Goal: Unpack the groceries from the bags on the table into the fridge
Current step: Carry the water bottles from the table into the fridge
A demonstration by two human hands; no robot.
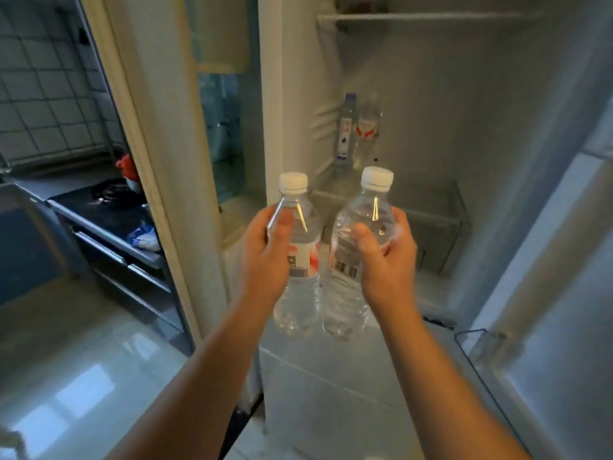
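Note:
My left hand (265, 257) grips a clear water bottle (298, 280) with a white cap and a red and white label. My right hand (384, 257) grips a second clear water bottle (345, 293) with a white cap, its barcode facing me. Both bottles are upright, side by side, held in front of the open fridge (447, 111). Inside, at the back left of a shelf, stand two more bottles: one with a blue label (346, 134) and one with a red label (369, 122).
The fridge door (219, 127) stands open on the left with bottles in its rack. A clear drawer (431, 207) sits low in the fridge. An upper shelf (414, 16) runs across the top. A kitchen counter with a dark hob (99, 207) lies far left.

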